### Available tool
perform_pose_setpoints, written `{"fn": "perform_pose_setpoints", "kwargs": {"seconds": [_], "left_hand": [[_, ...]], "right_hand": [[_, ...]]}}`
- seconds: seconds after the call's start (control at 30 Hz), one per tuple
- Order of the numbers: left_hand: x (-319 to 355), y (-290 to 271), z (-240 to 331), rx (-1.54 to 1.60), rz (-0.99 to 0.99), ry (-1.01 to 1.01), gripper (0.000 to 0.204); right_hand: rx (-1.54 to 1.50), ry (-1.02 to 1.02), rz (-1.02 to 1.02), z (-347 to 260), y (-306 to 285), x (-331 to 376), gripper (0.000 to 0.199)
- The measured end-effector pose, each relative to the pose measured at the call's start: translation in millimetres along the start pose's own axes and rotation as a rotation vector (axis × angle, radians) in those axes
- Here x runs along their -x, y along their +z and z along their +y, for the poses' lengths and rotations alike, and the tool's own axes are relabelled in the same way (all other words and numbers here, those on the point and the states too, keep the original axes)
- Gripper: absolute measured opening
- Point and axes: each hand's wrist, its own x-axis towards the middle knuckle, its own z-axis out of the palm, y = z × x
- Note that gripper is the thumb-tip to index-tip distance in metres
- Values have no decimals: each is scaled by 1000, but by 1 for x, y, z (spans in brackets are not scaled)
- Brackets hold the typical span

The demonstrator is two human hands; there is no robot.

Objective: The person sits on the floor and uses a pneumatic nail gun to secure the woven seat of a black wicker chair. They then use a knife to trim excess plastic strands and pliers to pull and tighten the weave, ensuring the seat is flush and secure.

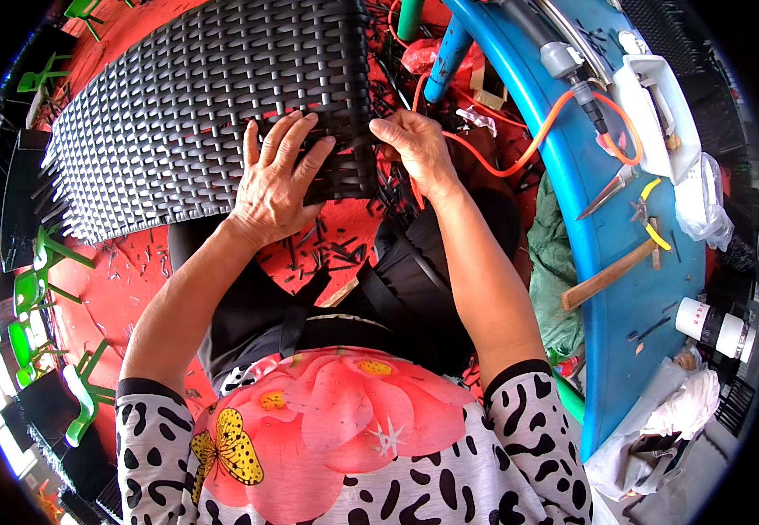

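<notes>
Wickerwork [195,114] | left fingers [289,143] spread on it | right fingers [394,135] narrow, hold unclear | white canister [719,329] lettered

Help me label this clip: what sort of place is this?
Probably a weaving workshop: a dark woven panel, black scraps on the red floor, and tools on the blue table.

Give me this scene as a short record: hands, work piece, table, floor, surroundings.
Left hand: fingers spread on the woven panel
Right hand: at the panel's right edge, fingers curled; grip unclear
Work piece: dark woven panel, loose strand ends at its left
Table: blue table, holding a wooden-handled hammer, yellow-handled pliers and a white tray
Floor: red floor, strewn with dark scraps
Surroundings: green stools at left
</notes>
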Motion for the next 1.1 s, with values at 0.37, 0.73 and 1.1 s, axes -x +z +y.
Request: {"fn": "perform_pose_setpoints", "kwargs": {"seconds": [0.37, 0.73, 1.1], "left_hand": [[-1, -1, 2, -16, -1, -7, 88], [0, 0, 1, -25, -25, -3, 93], [0, 0, 2, -8, -2, 2, 88]], "right_hand": [[-7, -21, 3, 8, 3, -5, 44], [-21, -43, 15, 6, 3, -3, 43], [-43, -89, 41, 4, 6, -4, 38]]}}
